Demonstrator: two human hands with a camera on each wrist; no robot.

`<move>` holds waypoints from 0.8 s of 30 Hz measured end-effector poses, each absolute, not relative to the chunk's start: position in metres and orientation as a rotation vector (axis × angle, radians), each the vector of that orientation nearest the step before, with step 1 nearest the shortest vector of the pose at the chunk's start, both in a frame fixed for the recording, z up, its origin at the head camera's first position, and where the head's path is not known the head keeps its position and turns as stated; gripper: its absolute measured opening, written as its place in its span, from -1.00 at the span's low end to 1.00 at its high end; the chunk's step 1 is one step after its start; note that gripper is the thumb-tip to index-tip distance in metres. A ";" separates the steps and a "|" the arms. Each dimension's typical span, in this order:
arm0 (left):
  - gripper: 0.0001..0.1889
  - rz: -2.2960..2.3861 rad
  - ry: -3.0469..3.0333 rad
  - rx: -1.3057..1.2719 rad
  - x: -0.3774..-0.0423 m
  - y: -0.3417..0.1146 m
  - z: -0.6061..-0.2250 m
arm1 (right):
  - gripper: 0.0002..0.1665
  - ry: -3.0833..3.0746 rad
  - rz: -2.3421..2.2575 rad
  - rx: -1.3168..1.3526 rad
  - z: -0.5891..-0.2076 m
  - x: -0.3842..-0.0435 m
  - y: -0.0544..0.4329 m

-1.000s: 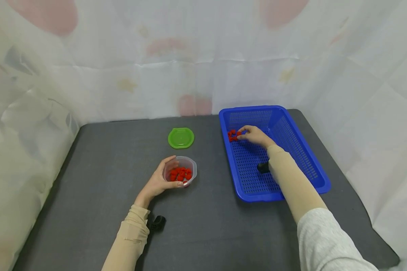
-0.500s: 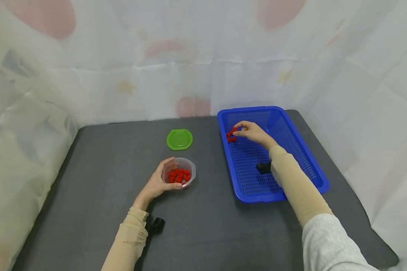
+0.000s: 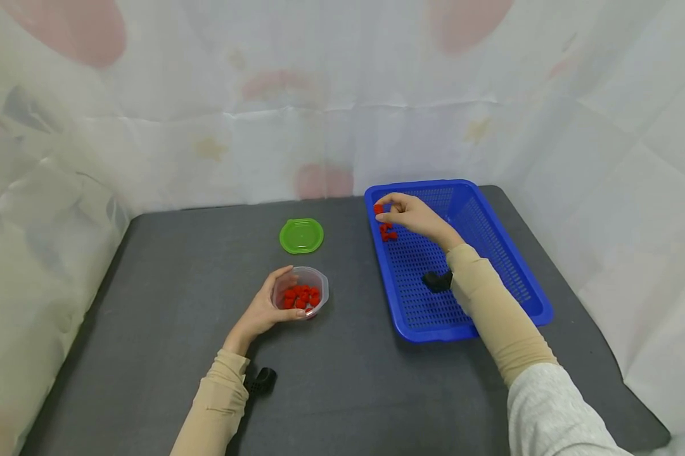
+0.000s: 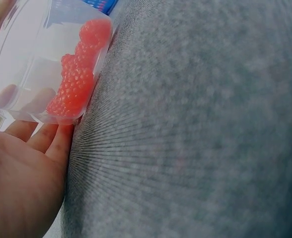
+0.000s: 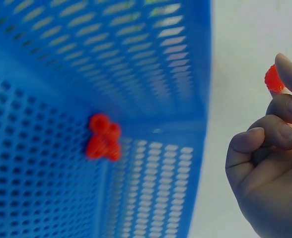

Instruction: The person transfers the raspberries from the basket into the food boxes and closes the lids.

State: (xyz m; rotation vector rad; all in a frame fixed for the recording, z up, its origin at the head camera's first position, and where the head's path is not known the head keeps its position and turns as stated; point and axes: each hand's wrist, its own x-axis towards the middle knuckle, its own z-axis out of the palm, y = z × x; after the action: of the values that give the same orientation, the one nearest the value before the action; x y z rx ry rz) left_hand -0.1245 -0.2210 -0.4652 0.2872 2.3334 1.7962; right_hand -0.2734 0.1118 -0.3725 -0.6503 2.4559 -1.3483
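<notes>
My left hand grips a clear plastic tub round its side, thumb at the front. Several red raspberries lie in the bottom of the tub, which stands on the dark table. My right hand pinches a single raspberry between thumb and index finger, above the left rim of the blue basket. In the right wrist view the other fingers are curled in. Down in the basket's corner sits a small cluster of raspberries.
A green lid lies on the table behind the tub. The basket stands at the right, its perforated walls rising round the berries. White patterned sheets hang along the back and both sides.
My right hand has lifted a raspberry from the cluster and moved left and up to the basket's rim. The left hand still holds the tub in place.
</notes>
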 end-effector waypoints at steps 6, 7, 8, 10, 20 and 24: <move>-0.03 1.798 2.336 0.293 -0.124 -0.220 -0.464 | -0.56 2.397 -1.354 -0.780 -0.358 -0.265 0.096; -0.04 1.796 2.339 0.293 -0.123 -0.220 -0.464 | -0.57 2.383 -1.350 -0.795 -0.355 -0.263 0.093; -0.04 1.795 2.342 0.294 -0.123 -0.220 -0.464 | -0.58 2.370 -1.347 -0.810 -0.352 -0.260 0.090; -0.04 1.792 2.344 0.294 -0.124 -0.220 -0.464 | -0.60 2.350 -1.331 -0.839 -0.346 -0.255 0.083; -0.04 1.776 2.358 0.277 -0.124 -0.219 -0.464 | -0.64 2.213 -1.259 -1.050 -0.332 -0.237 0.049; -0.04 1.770 2.366 0.268 -0.125 -0.219 -0.466 | -0.65 2.142 -1.229 -1.143 -0.335 -0.235 0.037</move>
State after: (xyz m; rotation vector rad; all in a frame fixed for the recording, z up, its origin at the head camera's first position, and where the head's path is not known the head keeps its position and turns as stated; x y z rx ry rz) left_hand -0.1248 -0.2190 -0.4660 0.2684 2.3662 1.7701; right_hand -0.2353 0.0366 -0.3347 -1.1434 2.1417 -1.2289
